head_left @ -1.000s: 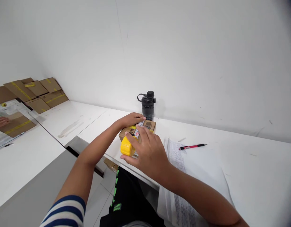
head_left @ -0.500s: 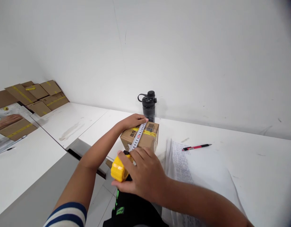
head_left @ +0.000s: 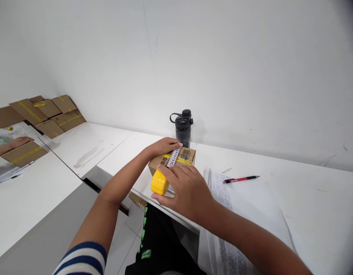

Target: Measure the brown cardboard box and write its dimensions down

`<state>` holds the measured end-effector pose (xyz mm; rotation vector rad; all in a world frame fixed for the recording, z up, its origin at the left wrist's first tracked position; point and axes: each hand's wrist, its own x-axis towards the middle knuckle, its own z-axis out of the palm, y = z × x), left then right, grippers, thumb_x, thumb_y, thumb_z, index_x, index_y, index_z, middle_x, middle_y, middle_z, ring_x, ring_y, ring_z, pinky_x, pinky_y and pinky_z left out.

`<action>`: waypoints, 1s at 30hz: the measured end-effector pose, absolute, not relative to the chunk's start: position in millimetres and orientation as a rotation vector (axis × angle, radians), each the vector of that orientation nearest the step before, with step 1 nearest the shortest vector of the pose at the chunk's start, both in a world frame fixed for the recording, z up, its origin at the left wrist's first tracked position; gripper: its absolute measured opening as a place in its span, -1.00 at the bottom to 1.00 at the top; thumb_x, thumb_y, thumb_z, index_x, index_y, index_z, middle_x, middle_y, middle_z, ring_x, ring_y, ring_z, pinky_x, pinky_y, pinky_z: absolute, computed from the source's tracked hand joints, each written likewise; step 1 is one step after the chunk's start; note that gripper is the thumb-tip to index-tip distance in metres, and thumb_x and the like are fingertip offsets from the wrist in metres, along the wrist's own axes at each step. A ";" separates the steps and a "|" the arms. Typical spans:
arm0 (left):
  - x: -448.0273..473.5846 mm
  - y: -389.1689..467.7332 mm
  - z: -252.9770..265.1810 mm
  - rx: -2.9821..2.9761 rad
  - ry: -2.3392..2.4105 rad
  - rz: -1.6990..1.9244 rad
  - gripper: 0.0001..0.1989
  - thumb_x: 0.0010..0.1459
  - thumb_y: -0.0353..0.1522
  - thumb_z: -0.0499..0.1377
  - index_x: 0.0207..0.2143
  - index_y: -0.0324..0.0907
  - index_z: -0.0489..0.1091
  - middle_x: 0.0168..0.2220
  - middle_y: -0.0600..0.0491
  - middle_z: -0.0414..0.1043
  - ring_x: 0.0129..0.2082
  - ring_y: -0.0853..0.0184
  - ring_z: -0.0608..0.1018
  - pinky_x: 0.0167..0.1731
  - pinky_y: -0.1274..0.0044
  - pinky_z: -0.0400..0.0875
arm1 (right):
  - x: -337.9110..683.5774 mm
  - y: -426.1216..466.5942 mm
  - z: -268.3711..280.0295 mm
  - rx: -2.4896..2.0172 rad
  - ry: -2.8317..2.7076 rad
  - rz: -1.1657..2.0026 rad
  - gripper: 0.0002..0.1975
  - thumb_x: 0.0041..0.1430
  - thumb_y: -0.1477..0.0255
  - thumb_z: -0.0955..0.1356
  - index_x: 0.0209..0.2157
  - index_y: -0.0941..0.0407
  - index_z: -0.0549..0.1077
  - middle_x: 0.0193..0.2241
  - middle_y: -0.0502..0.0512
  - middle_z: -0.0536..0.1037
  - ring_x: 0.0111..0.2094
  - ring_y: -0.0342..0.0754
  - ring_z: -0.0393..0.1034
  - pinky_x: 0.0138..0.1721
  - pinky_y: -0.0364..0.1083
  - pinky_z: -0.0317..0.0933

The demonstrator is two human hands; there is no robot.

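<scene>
A small cardboard box (head_left: 187,157) with yellow tape and dark print sits near the table's front edge. Across its top lies the numbered white blade (head_left: 174,156) of a tape measure. My left hand (head_left: 166,146) rests over the box's far left part, its fingertips pressing the blade's end at the far edge. The yellow tape measure case (head_left: 159,183) is gripped between thumb and fingers of my right hand (head_left: 186,187), close to the near side of the box. That hand hides part of the box's near face.
A black bottle (head_left: 183,131) stands just behind the box. To the right lie printed papers (head_left: 251,206) with a red and black pen (head_left: 242,179) on top. Several taped boxes (head_left: 47,114) are stacked at the far left, near another person's hand (head_left: 20,142).
My right hand has moved the tape measure case forward to the box, and less blade shows between the hands. My left hand stays at the box's far edge.
</scene>
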<state>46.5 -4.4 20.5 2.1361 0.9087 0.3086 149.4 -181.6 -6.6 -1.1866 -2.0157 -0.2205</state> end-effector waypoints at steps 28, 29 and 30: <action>115.2 -89.1 178.6 2.446 0.763 0.889 -0.56 0.28 -0.13 -0.15 -0.28 -0.13 0.45 -0.18 0.26 0.46 -0.13 0.39 0.53 -0.33 0.54 0.30 | 194.9 -130.3 -8.8 -0.787 -1.390 -0.249 -0.11 0.19 0.19 0.30 0.31 0.01 -0.38 0.33 0.41 -0.11 0.36 0.32 -0.22 0.12 0.41 0.09; 117.5 -88.3 178.4 2.465 0.760 0.886 -0.55 0.28 -0.12 -0.17 -0.26 -0.11 0.44 -0.15 0.28 0.46 -0.13 0.40 0.52 -0.33 0.55 0.30 | 196.7 -133.6 -4.8 -0.797 -1.355 -0.211 -0.13 0.21 0.21 0.30 0.31 0.02 -0.37 0.31 0.43 -0.08 0.36 0.30 -0.17 0.11 0.38 0.13; 118.5 -87.3 178.0 2.482 0.751 0.901 -0.57 0.28 -0.11 -0.15 -0.24 -0.10 0.43 -0.15 0.28 0.45 -0.13 0.40 0.52 -0.33 0.55 0.30 | 199.6 -136.7 -0.8 -0.810 -1.339 -0.170 -0.15 0.23 0.23 0.29 0.31 0.02 -0.36 0.29 0.44 -0.02 0.34 0.28 -0.09 0.10 0.34 0.17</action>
